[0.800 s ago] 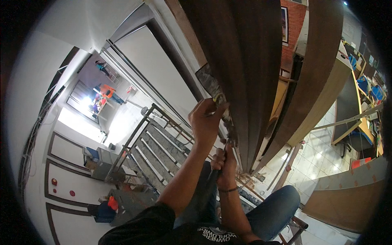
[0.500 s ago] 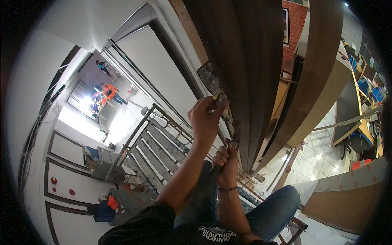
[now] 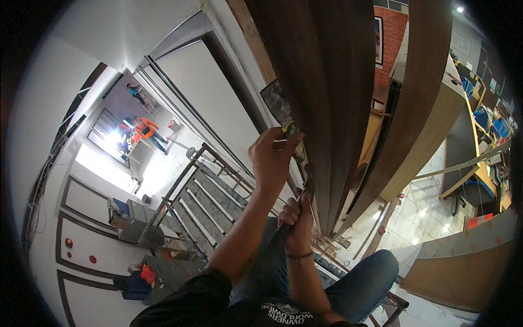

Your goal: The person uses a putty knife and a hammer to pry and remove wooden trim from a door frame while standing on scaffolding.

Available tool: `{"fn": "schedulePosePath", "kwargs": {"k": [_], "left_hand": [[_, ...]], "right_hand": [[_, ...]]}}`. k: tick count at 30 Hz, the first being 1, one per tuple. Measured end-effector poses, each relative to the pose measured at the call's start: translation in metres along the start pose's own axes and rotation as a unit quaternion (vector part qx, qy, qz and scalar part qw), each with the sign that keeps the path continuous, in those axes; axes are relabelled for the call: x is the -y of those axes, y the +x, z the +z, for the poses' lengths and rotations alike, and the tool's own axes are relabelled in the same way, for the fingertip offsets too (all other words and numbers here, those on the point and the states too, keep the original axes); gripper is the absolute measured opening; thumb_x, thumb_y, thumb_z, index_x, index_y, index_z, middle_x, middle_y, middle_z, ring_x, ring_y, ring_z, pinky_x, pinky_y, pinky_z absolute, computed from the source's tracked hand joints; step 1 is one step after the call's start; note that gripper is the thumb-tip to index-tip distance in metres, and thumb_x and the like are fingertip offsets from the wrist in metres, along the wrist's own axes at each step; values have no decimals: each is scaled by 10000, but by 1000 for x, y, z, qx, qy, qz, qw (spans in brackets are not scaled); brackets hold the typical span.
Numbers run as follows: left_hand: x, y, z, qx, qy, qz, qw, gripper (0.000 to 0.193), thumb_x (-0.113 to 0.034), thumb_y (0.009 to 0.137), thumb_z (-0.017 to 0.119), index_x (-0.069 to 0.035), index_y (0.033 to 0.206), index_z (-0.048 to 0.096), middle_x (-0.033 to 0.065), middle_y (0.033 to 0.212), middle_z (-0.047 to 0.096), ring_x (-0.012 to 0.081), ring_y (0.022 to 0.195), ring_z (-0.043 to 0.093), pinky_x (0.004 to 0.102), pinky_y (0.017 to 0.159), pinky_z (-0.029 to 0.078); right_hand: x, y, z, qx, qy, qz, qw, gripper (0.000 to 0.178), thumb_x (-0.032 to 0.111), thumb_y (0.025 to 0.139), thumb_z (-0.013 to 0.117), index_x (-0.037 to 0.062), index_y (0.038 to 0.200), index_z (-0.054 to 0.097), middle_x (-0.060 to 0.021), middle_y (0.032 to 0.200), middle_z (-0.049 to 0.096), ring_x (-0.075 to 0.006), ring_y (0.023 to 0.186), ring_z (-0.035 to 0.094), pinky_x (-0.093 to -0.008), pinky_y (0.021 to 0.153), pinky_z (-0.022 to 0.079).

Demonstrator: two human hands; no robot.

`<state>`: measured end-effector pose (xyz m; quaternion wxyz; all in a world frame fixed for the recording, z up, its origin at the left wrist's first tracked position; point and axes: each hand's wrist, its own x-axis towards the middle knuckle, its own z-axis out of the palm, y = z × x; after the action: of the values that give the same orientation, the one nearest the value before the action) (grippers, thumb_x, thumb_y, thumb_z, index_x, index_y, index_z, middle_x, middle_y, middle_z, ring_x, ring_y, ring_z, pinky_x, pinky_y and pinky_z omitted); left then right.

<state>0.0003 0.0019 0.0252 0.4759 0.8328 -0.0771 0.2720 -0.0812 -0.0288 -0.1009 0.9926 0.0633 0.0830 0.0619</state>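
My left hand (image 3: 271, 161) is raised beside the edge of a tall dark brown wood panel (image 3: 332, 109). Thumb and fingers pinch a small yellow curved piece (image 3: 286, 127), whose kind I cannot make out. Just below, my right hand (image 3: 297, 222) is wrapped round what looks like a hammer (image 3: 309, 171). Its rounded brown head points up close to the panel edge, and its dark handle slants down to the left. A rough dark grey patch (image 3: 277, 102) shows on the wall edge above my left hand.
A scaffold with slatted platform (image 3: 210, 196) stands at left. Brown boards (image 3: 419, 98) rise at right above a tiled floor (image 3: 425, 218). A cluttered desk (image 3: 482, 169) is farther right. A person in an orange top (image 3: 146, 128) and another person (image 3: 135, 92) are far off.
My right hand has moved slightly left and down with the hammer. The left hand stays at the panel edge, still pinching the yellow piece. The distant person in orange has shifted slightly.
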Motion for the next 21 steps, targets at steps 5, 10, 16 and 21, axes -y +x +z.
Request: {"fn": "schedulePosePath", "kwargs": {"k": [5, 10, 16, 21], "left_hand": [[-9, 3, -3, 13, -26, -21, 999, 276, -168, 754, 786, 50, 848, 647, 118, 765, 650, 179, 685, 679, 282, 564, 500], [-11, 4, -10, -5, -9, -6, 1000, 260, -157, 758, 780, 46, 864, 659, 127, 783, 659, 188, 713, 686, 286, 582, 508], [-13, 8, -12, -16, 27, 16, 999, 259, -175, 753, 779, 39, 841, 664, 131, 755, 657, 205, 741, 684, 312, 632, 512], [-19, 10, -15, -15, 36, 7, 999, 284, -206, 747, 781, 37, 836, 662, 125, 743, 652, 213, 720, 664, 336, 670, 506]], "right_hand": [[2, 2, 10, 43, -98, 11, 994, 342, 353, 1002, 410, 94, 1224, 434, 49, 586, 293, -32, 440, 273, -184, 364, 255], [-1, -1, 16, 40, -97, -1, 994, 322, 353, 986, 452, 73, 1144, 457, 47, 580, 325, -39, 435, 272, -201, 361, 262], [-8, -1, 17, -16, 37, -39, 998, 279, 318, 1000, 430, 84, 1147, 468, 54, 592, 298, -31, 450, 291, -184, 370, 271], [-7, -4, 23, 33, -66, -22, 997, 285, 325, 1002, 424, 74, 1132, 463, 52, 610, 314, -31, 456, 297, -192, 384, 293]]}}
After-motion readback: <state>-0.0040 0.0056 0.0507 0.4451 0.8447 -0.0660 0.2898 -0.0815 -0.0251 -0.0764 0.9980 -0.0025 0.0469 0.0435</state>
